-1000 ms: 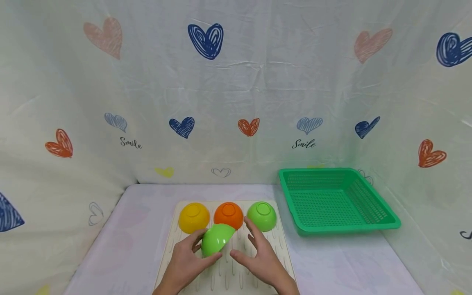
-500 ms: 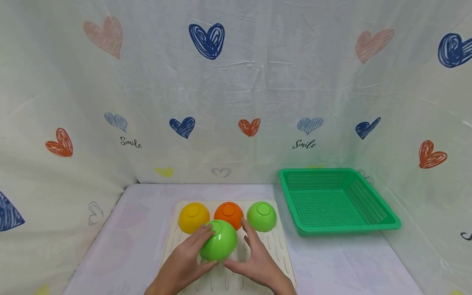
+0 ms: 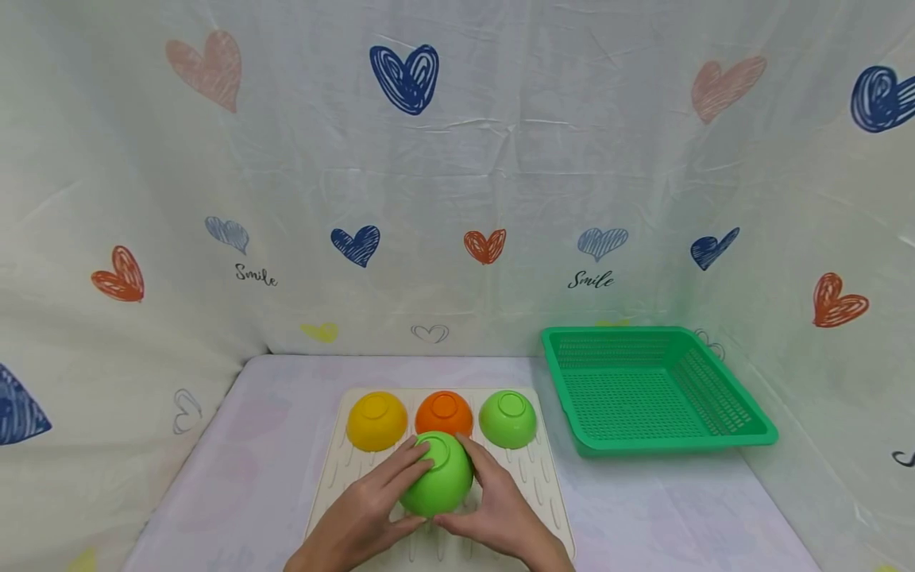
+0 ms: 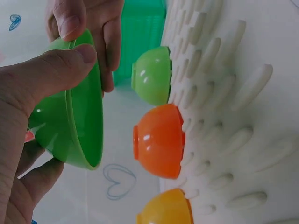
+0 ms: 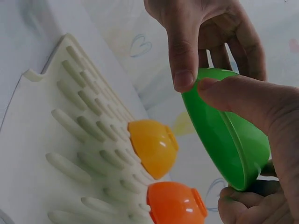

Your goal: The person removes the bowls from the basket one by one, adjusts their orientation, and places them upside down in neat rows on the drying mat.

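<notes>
A green bowl (image 3: pixel 442 486), bottom up, is held between both hands above the cream drying mat (image 3: pixel 557 508). My left hand (image 3: pixel 372 502) grips its left side, fingers over the base and thumb at the near rim. My right hand (image 3: pixel 500 508) holds the right side, its thumb at the rim close to the left thumb. In the left wrist view the bowl (image 4: pixel 70 121) shows its rim turned toward the mat. Behind it, upside down in a row on the mat, sit a yellow bowl (image 3: pixel 376 421), an orange bowl (image 3: pixel 444 411) and a light green bowl (image 3: pixel 508 419).
A green plastic basket (image 3: pixel 643 401) with perforated sides stands on the table to the right of the mat. Upright pegs (image 4: pixel 254 86) cover the mat. A heart-printed sheet (image 3: pixel 457 159) hangs behind and along both sides of the table.
The bowl has tipped from slanted to base up and shifted slightly right. My right hand, apart from it a second ago, now takes hold of its right side.
</notes>
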The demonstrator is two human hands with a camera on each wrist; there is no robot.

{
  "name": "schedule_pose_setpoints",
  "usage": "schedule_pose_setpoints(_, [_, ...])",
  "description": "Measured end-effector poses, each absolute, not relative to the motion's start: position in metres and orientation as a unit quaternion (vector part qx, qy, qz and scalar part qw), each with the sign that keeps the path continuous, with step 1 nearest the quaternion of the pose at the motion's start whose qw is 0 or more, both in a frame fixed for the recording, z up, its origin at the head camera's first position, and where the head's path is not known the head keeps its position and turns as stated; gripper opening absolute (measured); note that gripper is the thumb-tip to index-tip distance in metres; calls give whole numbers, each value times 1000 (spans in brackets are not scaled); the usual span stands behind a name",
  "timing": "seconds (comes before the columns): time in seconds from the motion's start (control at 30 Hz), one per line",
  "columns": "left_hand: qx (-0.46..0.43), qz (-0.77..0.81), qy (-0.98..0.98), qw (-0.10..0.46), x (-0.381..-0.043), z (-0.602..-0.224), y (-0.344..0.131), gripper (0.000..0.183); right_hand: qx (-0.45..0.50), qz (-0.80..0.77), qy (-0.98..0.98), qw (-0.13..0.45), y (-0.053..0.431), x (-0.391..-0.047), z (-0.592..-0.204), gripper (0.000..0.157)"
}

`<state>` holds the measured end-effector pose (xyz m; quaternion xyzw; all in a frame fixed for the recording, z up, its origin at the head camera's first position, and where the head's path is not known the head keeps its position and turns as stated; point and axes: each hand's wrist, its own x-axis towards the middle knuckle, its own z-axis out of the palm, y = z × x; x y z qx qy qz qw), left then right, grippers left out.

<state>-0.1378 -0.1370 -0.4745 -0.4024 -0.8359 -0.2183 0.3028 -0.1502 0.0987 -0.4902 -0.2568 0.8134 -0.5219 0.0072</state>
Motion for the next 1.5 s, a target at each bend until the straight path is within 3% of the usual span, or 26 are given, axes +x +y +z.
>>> schedule_pose_setpoints(0.27, [-389,-272,-837,271,-139,-481,-142,86,-266,-546,794,-1,96,-153,-493,96])
schedule_pose_setpoints(0.6, [-285,-382,-855,203,-137,-502,-159,115,-288,-565,773,30,86,-155,-505,95])
schedule_pose_setpoints(0.77, [-256,-395,-864,180,-135,-510,-165,115,-313,-523,792,35,80,-158,-509,101])
schedule_pose_setpoints(1.13, [-224,-344,-895,175,-132,-530,-183,115,-347,-448,821,59,55,-172,-525,96])
schedule_pose_setpoints(1.5, [-150,-372,-916,33,-131,-533,-209,113,-333,-413,846,57,19,-167,-541,84])
